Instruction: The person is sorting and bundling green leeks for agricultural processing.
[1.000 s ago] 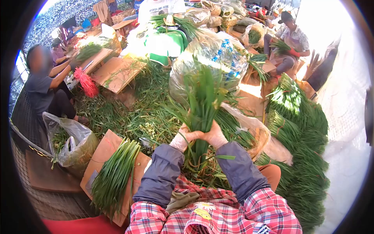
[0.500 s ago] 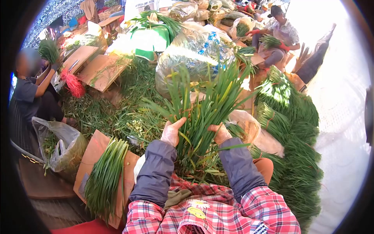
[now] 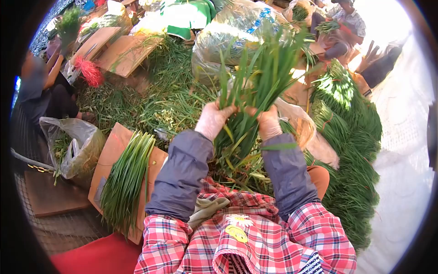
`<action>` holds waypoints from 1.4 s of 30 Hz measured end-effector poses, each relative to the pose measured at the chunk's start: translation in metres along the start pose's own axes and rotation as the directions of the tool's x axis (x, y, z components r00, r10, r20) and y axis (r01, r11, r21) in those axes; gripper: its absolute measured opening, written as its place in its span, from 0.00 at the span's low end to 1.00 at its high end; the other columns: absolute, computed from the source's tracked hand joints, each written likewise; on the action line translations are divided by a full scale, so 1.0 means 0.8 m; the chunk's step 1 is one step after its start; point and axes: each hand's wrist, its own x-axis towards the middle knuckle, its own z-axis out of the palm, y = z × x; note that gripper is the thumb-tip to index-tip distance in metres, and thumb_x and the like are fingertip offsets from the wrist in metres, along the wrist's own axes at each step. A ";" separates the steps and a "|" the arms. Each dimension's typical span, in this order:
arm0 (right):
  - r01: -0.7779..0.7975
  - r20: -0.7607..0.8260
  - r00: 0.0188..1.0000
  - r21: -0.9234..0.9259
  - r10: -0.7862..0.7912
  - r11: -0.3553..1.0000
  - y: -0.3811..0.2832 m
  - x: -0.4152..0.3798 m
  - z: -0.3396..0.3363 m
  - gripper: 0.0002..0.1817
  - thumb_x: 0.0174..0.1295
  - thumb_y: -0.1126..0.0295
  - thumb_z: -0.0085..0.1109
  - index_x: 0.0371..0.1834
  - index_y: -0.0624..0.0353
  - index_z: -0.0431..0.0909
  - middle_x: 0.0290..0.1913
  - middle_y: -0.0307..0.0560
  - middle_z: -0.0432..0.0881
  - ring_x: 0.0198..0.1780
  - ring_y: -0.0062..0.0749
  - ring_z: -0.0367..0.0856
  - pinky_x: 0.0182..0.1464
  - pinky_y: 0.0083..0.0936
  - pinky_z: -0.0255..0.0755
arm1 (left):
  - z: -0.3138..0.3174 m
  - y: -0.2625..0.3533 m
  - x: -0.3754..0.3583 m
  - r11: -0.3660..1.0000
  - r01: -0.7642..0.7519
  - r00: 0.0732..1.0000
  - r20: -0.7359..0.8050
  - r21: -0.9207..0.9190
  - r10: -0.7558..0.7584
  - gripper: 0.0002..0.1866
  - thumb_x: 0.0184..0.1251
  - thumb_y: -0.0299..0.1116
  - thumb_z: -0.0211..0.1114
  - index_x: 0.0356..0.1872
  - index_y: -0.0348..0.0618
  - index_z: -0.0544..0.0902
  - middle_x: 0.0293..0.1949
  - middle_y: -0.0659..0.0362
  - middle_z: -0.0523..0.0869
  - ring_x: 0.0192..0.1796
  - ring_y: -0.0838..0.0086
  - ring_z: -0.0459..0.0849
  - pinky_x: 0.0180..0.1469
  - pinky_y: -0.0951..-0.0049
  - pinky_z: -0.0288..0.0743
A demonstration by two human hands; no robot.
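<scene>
A loose bunch of garlic chives (image 3: 269,75), with long flat green leaves, stands upright in front of my chest. My left hand (image 3: 214,119) closes on its left side, thumb across the leaves. On the other side my right hand (image 3: 268,122) grips the same bunch, thumb pointing inward. The thumbs are close together, and the fingers behind the leaves are hidden. The leaf tips are blurred, while the lower ends hang over a heap of loose stalks and trimmings at my lap. To my left, a straightened bundle of chives (image 3: 128,180) lies on a wooden board (image 3: 109,157).
Tied chive bundles (image 3: 349,182) are stacked along my right, beside a white sheet (image 3: 401,201). Loose leaves (image 3: 178,86) cover the ground ahead. A clear plastic bag (image 3: 75,148) stands at left. One person (image 3: 39,91) sits at far left, another (image 3: 346,23) at upper right.
My hands have risen and drawn closer together, gathering the bunch more tightly. The camera view has tilted downward, so the surroundings sit higher in the picture.
</scene>
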 end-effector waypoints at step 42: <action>0.697 0.697 0.699 -0.714 0.158 0.067 0.068 -0.201 -0.027 0.33 0.46 0.67 0.58 0.61 0.43 0.68 0.63 0.44 0.68 0.69 0.52 0.57 0.65 0.56 0.51 | 0.007 -0.143 -0.199 0.354 0.492 0.831 0.308 -0.795 -0.463 0.31 0.63 0.57 0.56 0.61 0.48 0.68 0.53 0.54 0.77 0.49 0.61 0.79 0.52 0.55 0.75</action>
